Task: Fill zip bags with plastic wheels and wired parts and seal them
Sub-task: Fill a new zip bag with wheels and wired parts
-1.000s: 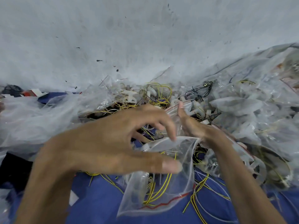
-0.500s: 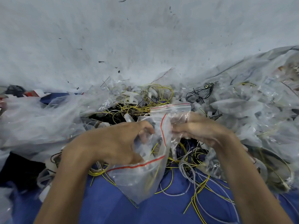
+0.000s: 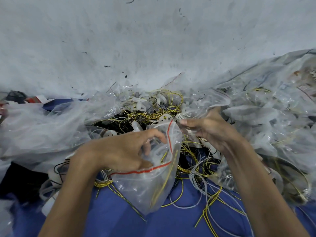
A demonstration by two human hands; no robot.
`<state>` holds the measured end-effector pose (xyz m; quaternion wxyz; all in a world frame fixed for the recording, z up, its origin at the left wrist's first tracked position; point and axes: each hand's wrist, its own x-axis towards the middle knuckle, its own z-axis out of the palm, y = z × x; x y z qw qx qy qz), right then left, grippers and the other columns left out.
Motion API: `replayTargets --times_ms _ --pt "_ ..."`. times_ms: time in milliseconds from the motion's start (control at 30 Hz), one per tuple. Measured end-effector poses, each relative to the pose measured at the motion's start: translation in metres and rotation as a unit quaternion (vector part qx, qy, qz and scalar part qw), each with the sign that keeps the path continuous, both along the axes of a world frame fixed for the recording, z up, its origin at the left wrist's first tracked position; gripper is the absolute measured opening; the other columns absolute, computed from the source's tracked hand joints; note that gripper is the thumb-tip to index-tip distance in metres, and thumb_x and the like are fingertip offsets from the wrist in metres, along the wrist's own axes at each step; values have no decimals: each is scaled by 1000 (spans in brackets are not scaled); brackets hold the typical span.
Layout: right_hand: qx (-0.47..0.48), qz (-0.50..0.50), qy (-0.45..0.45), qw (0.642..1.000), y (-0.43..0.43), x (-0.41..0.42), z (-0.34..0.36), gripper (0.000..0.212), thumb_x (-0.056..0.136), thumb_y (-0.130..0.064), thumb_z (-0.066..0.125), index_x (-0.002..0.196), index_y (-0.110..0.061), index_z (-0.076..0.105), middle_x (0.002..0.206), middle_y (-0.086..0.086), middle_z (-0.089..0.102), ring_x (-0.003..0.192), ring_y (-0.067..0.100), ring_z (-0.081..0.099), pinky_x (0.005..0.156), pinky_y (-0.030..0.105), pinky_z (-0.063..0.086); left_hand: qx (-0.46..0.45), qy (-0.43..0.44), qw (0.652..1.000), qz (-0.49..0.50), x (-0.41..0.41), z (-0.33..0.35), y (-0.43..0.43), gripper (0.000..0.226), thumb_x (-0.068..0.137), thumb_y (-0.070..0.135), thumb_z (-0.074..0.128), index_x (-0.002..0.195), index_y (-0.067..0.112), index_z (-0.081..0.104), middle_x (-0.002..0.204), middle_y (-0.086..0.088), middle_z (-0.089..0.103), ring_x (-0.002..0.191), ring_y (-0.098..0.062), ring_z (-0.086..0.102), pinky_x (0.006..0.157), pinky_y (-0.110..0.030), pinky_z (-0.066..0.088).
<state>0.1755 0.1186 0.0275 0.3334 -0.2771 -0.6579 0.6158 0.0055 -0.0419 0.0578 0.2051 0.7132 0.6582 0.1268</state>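
A clear zip bag (image 3: 147, 183) with a red seal line hangs in the middle, its mouth open, yellow wire and pale plastic parts showing inside. My left hand (image 3: 123, 149) grips the bag's near rim, with fingers curled into the mouth. My right hand (image 3: 206, 129) sits at the bag's far right corner and pinches a small white plastic part (image 3: 188, 131). Behind the bag lies a heap of white plastic wheels (image 3: 139, 106) tangled with yellow wired parts (image 3: 164, 106).
Loose yellow and grey wires (image 3: 201, 190) spread over blue cloth (image 3: 119, 219) below the bag. Crumpled clear plastic sheeting (image 3: 42, 127) lies left; a mound of filled clear bags (image 3: 266, 117) rises right. A grey wall (image 3: 153, 40) stands behind.
The bag has swung from lying mouth-down to hanging with its mouth up and held open. My left hand moved into the mouth; my right hand shifted to the far corner.
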Motion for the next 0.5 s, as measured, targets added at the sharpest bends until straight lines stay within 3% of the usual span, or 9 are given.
replayTargets --times_ms 67,133,200,267,333,400,500 --pt "15 -18 42 999 -3 0 4 41 72 3 71 97 6 39 86 18 72 74 28 70 69 34 58 1 -7 1000 -6 4 0 1 42 87 25 65 101 53 38 68 9 45 55 10 45 56 -5 37" --pt "21 -35 85 996 -6 0 8 44 72 6 70 105 15 43 89 22 71 82 33 70 83 49 54 0 -5 1000 -12 8 0 2 41 88 23 64 102 51 38 67 10 45 54 11 45 55 -4 36" --pt "24 -45 110 993 -8 1 10 35 73 6 69 105 12 55 92 25 69 94 40 66 92 56 43 -4 -3 1000 -23 13 -1 5 41 88 22 63 102 50 37 70 11 45 53 11 44 53 -5 35" --pt "44 -26 111 993 -10 4 11 18 73 -2 70 91 -3 71 94 20 71 101 38 64 94 51 43 -6 -10 999 -34 19 -3 9 40 87 23 64 110 48 41 72 12 45 50 8 43 51 -6 33" --pt "66 28 101 992 -17 6 14 18 71 -12 70 87 -20 76 95 11 73 100 30 66 85 36 50 -5 -22 999 -44 23 -5 11 40 87 24 65 119 40 46 70 13 46 47 8 44 48 -6 32" --pt "68 73 104 990 -24 6 17 17 73 -13 71 90 -14 73 93 10 73 96 26 66 74 23 54 4 -32 998 -54 24 -6 12 37 87 24 65 116 39 48 70 13 48 46 9 45 48 -5 32" --pt "62 96 108 988 -30 7 21 22 71 -9 67 91 -16 69 90 11 73 90 24 67 80 31 54 33 -39 997 -50 22 -6 11 33 86 24 66 103 46 48 77 12 53 49 7 47 52 -6 35"
